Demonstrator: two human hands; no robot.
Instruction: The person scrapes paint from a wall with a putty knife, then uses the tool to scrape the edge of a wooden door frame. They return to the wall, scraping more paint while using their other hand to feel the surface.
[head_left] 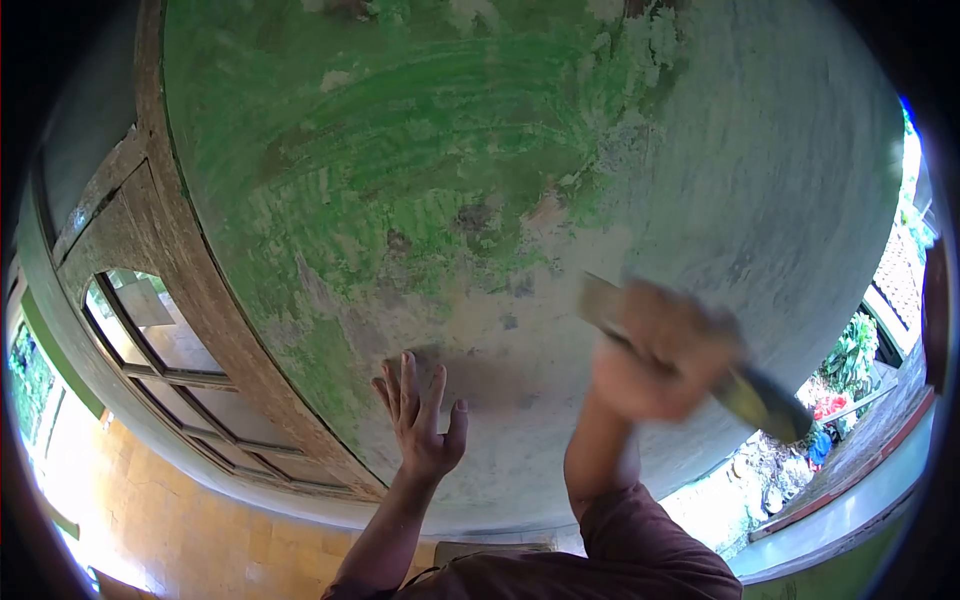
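Against the peeling green wall (400, 150), your left hand (425, 432) seemingly leans for balance, fingers spread; your right hand (662, 350) wraps its fingers round a scraper (768, 406), likely for leverage.

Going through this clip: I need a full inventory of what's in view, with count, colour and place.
Scraper-like tool: 1, dark and yellowish, in the right hand, blurred
Wall: 1, patchy green and grey, centre
Wooden frame: 1, brown, left
Panes: several, pale, within the frame
Floor: 1, orange-tan, lower left
Ledge: 1, grey with reddish edge, lower right
Foliage: at least two patches, green, far right and far left
Small objects: count unclear, some red or blue, right; too small to identify
Shirt: 1, dark maroon, bottom centre
Left hand: 1, bare, fingers spread at the wall
Right hand: 1, bare, right of centre, gripping the tool
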